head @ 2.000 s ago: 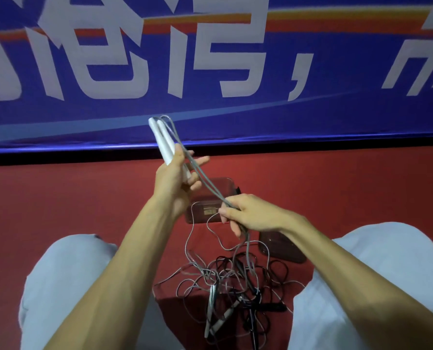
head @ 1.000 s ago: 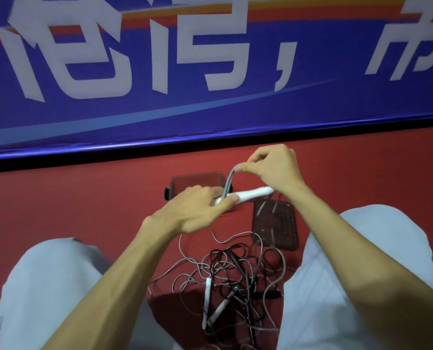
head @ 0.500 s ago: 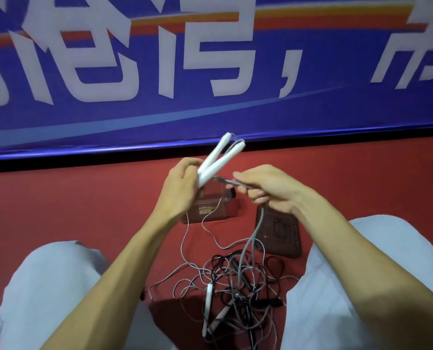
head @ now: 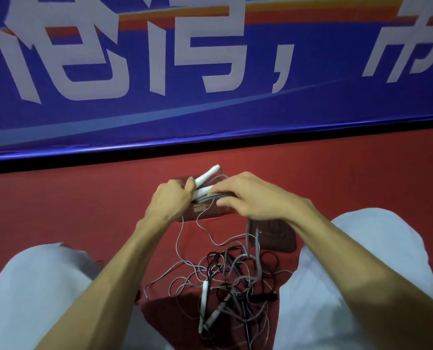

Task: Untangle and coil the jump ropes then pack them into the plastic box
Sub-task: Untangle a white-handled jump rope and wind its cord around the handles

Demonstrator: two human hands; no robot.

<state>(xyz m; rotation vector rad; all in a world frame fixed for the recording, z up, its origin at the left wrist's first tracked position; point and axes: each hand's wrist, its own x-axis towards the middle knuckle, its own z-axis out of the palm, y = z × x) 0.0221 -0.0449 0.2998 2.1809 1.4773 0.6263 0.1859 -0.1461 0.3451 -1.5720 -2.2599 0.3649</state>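
The left hand hides the white handles at their near ends; beneath the fingers, the plastic box seems mostly covered.

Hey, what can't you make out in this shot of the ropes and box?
Head view only.
Plastic box: mostly behind left hand gripping white handles and right hand; contents unseen.
Grey cord: its coil hidden under the right hand.
Rope tangle: strands too thin and overlapped to count ropes.
Dark lid: corner under right wrist.
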